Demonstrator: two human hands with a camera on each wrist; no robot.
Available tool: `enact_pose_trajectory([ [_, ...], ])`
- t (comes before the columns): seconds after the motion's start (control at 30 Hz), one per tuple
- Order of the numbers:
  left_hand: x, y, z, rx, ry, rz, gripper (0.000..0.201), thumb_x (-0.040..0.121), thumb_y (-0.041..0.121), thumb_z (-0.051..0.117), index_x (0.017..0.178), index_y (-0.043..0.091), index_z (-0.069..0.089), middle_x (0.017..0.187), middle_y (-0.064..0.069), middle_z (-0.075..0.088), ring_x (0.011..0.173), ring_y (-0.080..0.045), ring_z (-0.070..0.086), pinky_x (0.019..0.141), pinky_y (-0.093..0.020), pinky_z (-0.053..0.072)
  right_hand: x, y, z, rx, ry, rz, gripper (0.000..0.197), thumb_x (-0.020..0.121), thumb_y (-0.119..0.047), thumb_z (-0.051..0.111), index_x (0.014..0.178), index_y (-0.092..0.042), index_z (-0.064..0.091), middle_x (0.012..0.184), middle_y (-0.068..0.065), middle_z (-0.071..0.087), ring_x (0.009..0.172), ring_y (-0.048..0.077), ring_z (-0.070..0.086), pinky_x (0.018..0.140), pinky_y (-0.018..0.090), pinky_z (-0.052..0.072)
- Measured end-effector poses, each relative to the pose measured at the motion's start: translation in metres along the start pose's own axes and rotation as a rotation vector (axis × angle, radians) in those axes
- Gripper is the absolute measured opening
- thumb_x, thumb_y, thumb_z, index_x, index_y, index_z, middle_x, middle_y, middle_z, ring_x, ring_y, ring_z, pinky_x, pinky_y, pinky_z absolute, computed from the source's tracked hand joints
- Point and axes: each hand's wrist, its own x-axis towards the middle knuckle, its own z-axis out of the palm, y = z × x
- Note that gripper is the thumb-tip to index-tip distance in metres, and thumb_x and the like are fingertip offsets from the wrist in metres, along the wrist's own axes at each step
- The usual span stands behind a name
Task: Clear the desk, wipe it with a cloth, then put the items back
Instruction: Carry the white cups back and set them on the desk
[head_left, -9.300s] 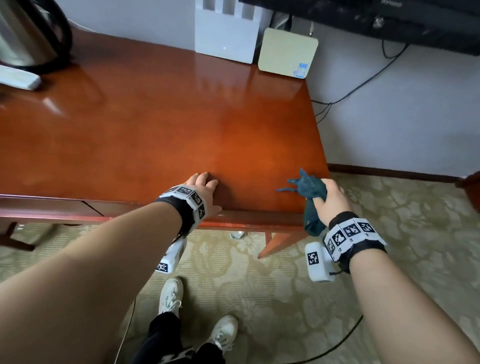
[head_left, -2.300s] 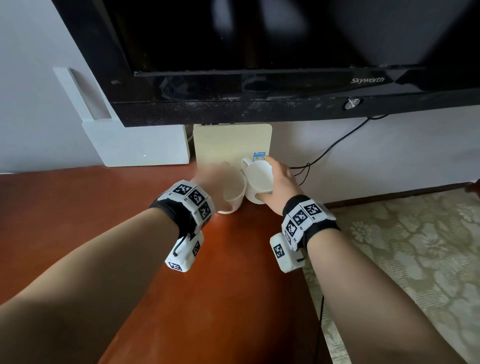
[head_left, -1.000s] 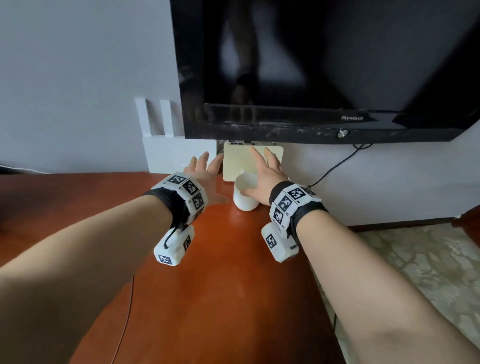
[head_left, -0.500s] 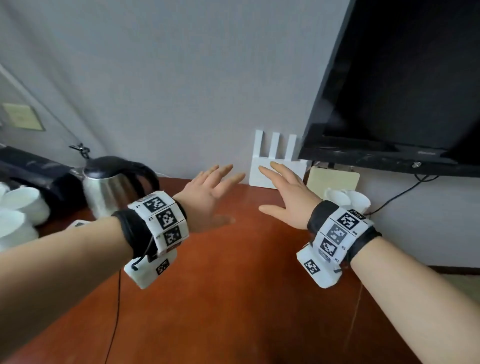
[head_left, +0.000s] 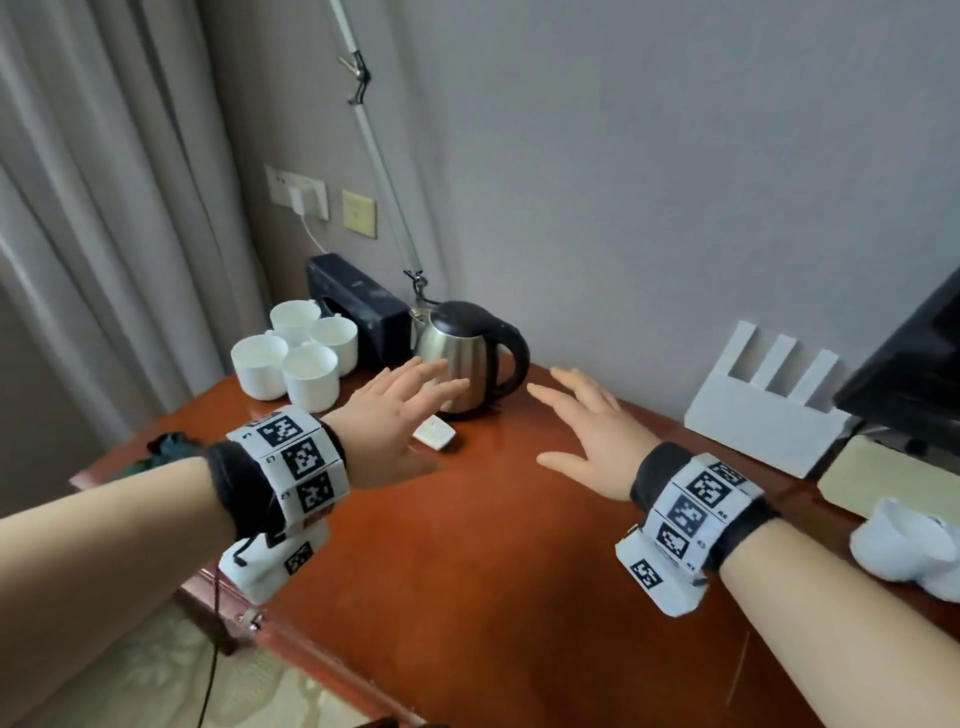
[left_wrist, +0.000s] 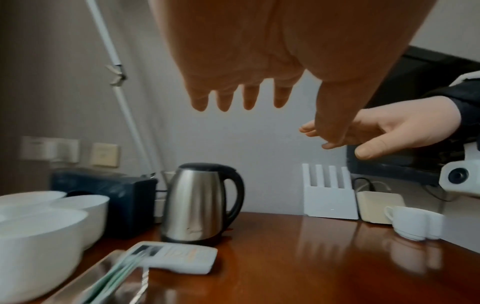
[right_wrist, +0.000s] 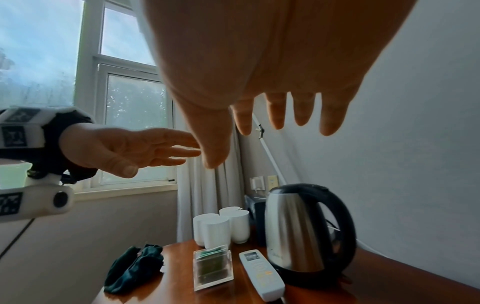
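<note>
Bare desk (head_left: 467, 545) centre passable; kettle (head_left: 462, 364), remote (head_left: 435, 434), cups (head_left: 296, 353) crowd far-left corner.

We see a desk (head_left: 467, 545) of reddish-brown wood, its varnish glossy enough to mirror what stands on it. The kettle (head_left: 462, 364) has a brushed-metal body (streaked with highlights) and a smooth black plastic handle and lid. The cups (head_left: 310, 376) by the curtain look like glazed white ceramic, as do the two cups (left_wrist: 413, 223) by the wall. The remote control (right_wrist: 261, 274) is matt white plastic; the small stand (right_wrist: 212, 269) beside it is clear, shiny plastic. The cloth (right_wrist: 133, 269) is dark green, soft and crumpled. The white box (head_left: 763, 405) with upright fins looks matt and smooth. The wall (head_left: 649, 182) is matt.
</note>
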Motion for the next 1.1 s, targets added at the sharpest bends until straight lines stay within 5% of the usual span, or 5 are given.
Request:
enact_pose_trajectory([
  [0.37, -0.036, -0.12, 0.006, 0.056, -0.066, -0.314, 0.089, 0.084, 0.042, 0.062, 0.149, 0.034, 0.001, 0.157, 0.0, -0.007, 0.146, -0.023, 0.003, 0.117, -0.041, 0.019, 0.1, -0.077, 0.034, -0.009, -0.108, -0.165, 0.075, 0.089, -0.039, 0.056, 0.149, -0.029, 0.012, 0.157, 0.002, 0.009, 0.146, 0.022, 0.001, 0.119, 0.04, 0.013],
  [0.57, 0.002, -0.233, 0.009, 0.041, -0.055, -0.384, 0.089, 0.083, 0.039, 0.065, 0.149, 0.034, 0.005, 0.157, -0.007, -0.005, 0.146, -0.025, -0.002, 0.118, -0.039, 0.014, 0.18, -0.124, 0.059, 0.076, -0.118, -0.038, 0.075, 0.09, -0.039, 0.056, 0.149, -0.03, 0.011, 0.156, 0.003, 0.012, 0.145, 0.023, 0.006, 0.119, 0.04, 0.015],
  [0.83, 0.051, -0.348, 0.029, 0.046, -0.221, -0.315, 0.088, 0.085, 0.046, 0.06, 0.149, 0.035, 0.002, 0.158, -0.009, -0.006, 0.147, -0.026, -0.002, 0.118, -0.038, 0.013, 0.284, -0.181, 0.098, 0.201, -0.203, 0.21, 0.084, 0.086, -0.041, 0.06, 0.149, -0.033, 0.003, 0.156, 0.004, 0.012, 0.144, 0.025, 0.011, 0.116, 0.038, 0.018],
  [0.97, 0.068, -0.371, 0.041, -0.132, -0.325, -0.288, 0.091, 0.083, 0.045, 0.063, 0.148, 0.038, 0.0, 0.158, -0.007, -0.001, 0.144, -0.03, 0.014, 0.115, -0.041, 0.024, 0.314, -0.203, 0.12, 0.249, -0.251, 0.296, 0.094, 0.08, -0.043, 0.066, 0.148, -0.036, 0.001, 0.154, 0.002, 0.013, 0.141, 0.028, 0.017, 0.114, 0.042, 0.025],
  [1.1, 0.079, -0.377, 0.048, -0.26, -0.294, -0.267, 0.089, 0.081, 0.047, 0.062, 0.148, 0.036, 0.005, 0.153, -0.006, 0.009, 0.135, -0.029, 0.031, 0.11, -0.037, 0.032, 0.333, -0.218, 0.134, 0.321, -0.24, 0.4, 0.103, 0.078, -0.041, 0.07, 0.148, -0.035, -0.005, 0.152, 0.004, 0.009, 0.137, 0.029, 0.025, 0.11, 0.041, 0.031],
])
